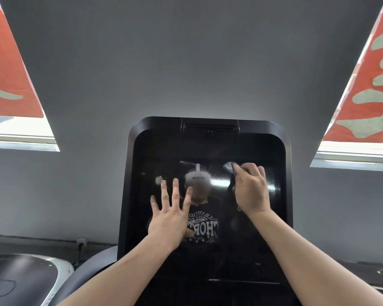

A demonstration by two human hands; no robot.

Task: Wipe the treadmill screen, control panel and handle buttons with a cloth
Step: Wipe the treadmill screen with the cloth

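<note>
The treadmill screen (248, 239) is a tall glossy black panel in a black frame, straight ahead. It reflects a person wearing a headset. My right hand (251, 191) presses a small grey cloth (228, 167) against the screen's upper right; only a bunched corner of the cloth shows past my fingertips. My left hand (170, 214) rests flat on the screen's left half with fingers spread and nothing in it. The control panel and handle buttons lie below the picture's edge, hidden.
A grey wall (186, 62) stands behind the console. Windows with red banners (367, 91) flank it on both sides. Another machine's dark console (20, 277) sits at the lower left, with a wall socket and cable (81, 244) behind it.
</note>
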